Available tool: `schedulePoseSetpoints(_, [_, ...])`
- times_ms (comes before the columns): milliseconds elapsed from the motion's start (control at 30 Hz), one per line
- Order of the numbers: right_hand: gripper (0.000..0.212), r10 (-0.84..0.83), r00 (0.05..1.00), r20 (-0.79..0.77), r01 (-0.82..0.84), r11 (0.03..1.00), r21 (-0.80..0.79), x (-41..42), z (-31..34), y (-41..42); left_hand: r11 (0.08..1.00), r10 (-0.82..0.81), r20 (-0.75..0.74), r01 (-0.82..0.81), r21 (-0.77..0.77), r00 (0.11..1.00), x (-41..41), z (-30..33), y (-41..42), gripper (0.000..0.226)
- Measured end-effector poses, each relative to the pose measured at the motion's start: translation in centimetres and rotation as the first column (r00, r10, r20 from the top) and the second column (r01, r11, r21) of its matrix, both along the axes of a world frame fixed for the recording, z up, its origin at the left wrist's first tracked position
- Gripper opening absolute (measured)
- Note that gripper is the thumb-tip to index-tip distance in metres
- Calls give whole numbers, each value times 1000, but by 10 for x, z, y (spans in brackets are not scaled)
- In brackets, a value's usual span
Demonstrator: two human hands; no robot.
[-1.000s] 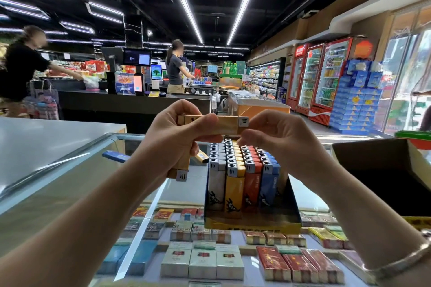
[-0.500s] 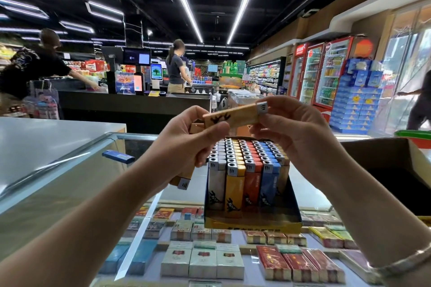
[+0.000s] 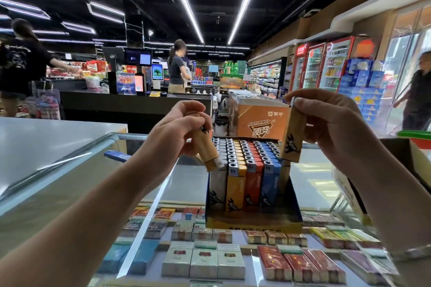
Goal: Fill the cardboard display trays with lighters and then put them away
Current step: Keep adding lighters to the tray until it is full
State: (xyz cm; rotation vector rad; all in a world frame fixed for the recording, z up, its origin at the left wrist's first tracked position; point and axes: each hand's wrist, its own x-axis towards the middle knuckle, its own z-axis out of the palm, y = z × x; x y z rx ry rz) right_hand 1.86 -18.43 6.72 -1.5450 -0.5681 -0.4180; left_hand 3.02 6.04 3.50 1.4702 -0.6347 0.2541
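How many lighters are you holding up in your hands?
2 that I can see: a tan lighter upright in the right hand, and a tan lighter tilted in the left hand, whose fingers may hide more.

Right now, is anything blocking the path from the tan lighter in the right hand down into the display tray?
Nothing visible. The right hand holds the tan lighter upright above the right end of the display tray, where a partly filled tan row sits beside the blue lighters. The left hand, gripping more tan lighters, is off to the other side.
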Motion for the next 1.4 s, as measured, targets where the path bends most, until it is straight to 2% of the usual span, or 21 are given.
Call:
schedulePoseSetpoints(133, [22, -62, 998, -2, 60, 980, -191, -2, 2, -4, 997, -55, -83, 50, -64, 995, 0, 0, 1, 16])
schedulePoseSetpoints(233, [14, -63, 997, 32, 70, 945, -321, -2, 1, -6, 997, -60, -97, 55, -55, 994, 1, -1, 2, 28])
schedulePoseSetpoints(333, [8, -40, 999, 30, 49, 916, -398, -1, 0, -8, 995, -69, -112, 59, -83, 991, 3, -1, 1, 24])
schedulePoseSetpoints(467, [11, -31, 999, 25, 40, 865, -500, -1, 0, -10, 993, -79, -117, 68, -98, 990, 5, -3, 1, 18])
schedulePoseSetpoints(700, [17, -87, 990, -115, -10, 754, -657, 3, -2, -14, 998, -23, -128, 15, -66, 992, 5, -5, -1, 36])
schedulePoseSetpoints(967, [20, -148, 983, -112, 10, 644, -765, 6, -5, -11, 1000, -2, -152, -2, -25, 988, 4, -5, -1, 35])
schedulePoseSetpoints(1233, [22, -192, 981, 30, 132, 549, -825, -1, -3, -3, 1000, 10, -150, -12, -12, 989, 3, -5, -2, 35])
schedulePoseSetpoints(1400, [24, -204, 977, 63, 156, 477, -865, -6, -1, 1, 1000, 6, -151, -6, -2, 989, 2, -5, -2, 36])
